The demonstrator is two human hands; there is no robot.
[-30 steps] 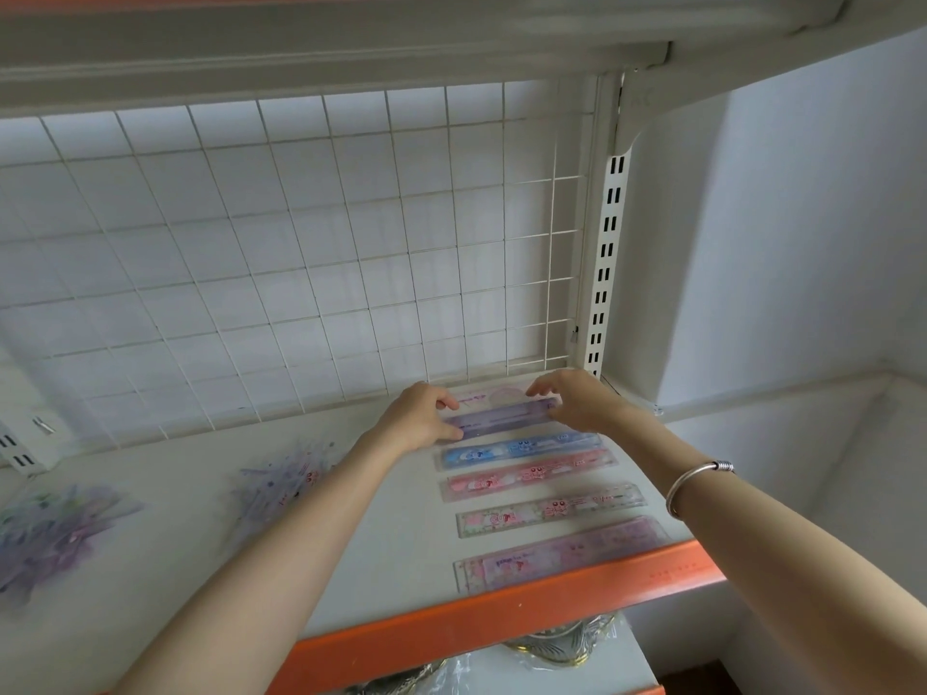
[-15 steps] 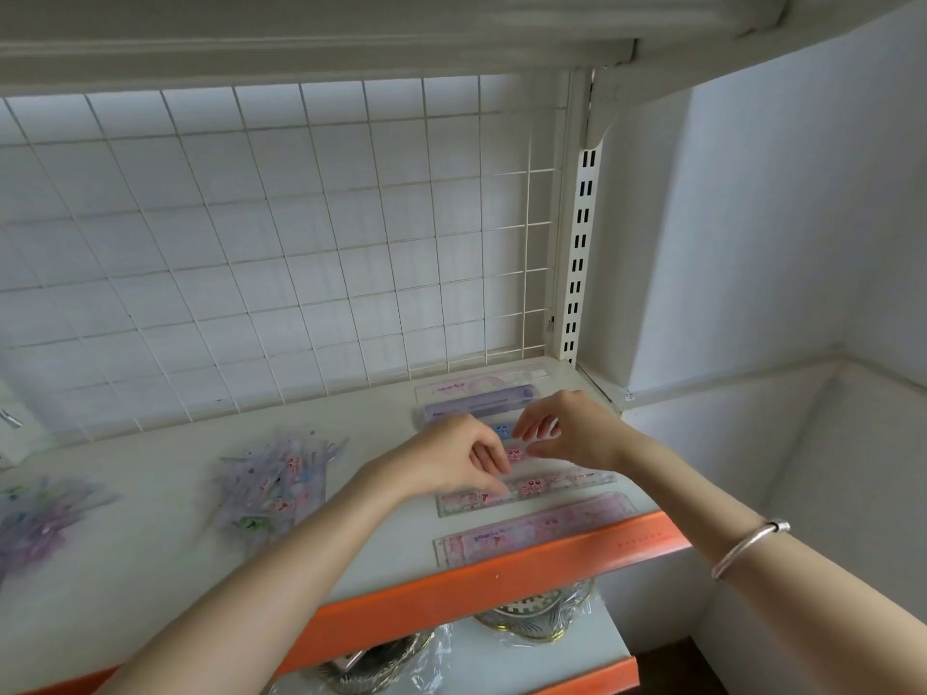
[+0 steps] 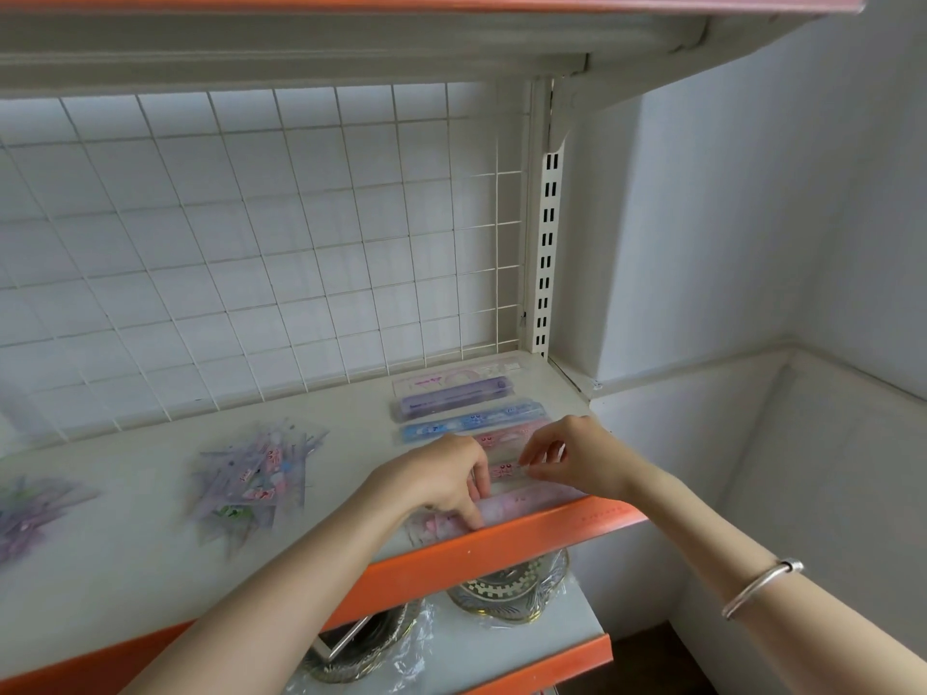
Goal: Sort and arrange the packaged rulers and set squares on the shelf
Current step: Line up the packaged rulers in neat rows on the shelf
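Shelf (image 3: 125,554), white with orange lip; six packaged rulers lie in a column at its right end, long sides parallel to the lip.

Back to front: back ruler (image 3: 451,377), clear, near the wire grid (image 3: 251,268); purple ruler (image 3: 454,396); blue ruler (image 3: 471,423); pink ruler (image 3: 509,436), partly hidden by the hands; fifth ruler (image 3: 503,471), pink print; front ruler (image 3: 524,504), just behind the lip.

Left hand (image 3: 441,486): forearm reaches in from lower left; palm down, knuckles up, fingers curled; tips come down on the left part of the front ruler; pinching or only pressing, cannot tell, frame blurred.

Right hand (image 3: 577,456): forearm comes in from lower right, bangle (image 3: 762,586) on the wrist; wrist raised, thumb and forefinger closed on the right part of the fifth ruler; other fingers loosely bent above it.

Hands near each other, not touching.

Set squares (image 3: 251,479) in a loose pile mid-shelf, well left of the rulers; second pile (image 3: 30,519) at the far left edge.

Lower shelf: wrapped plates (image 3: 506,589).
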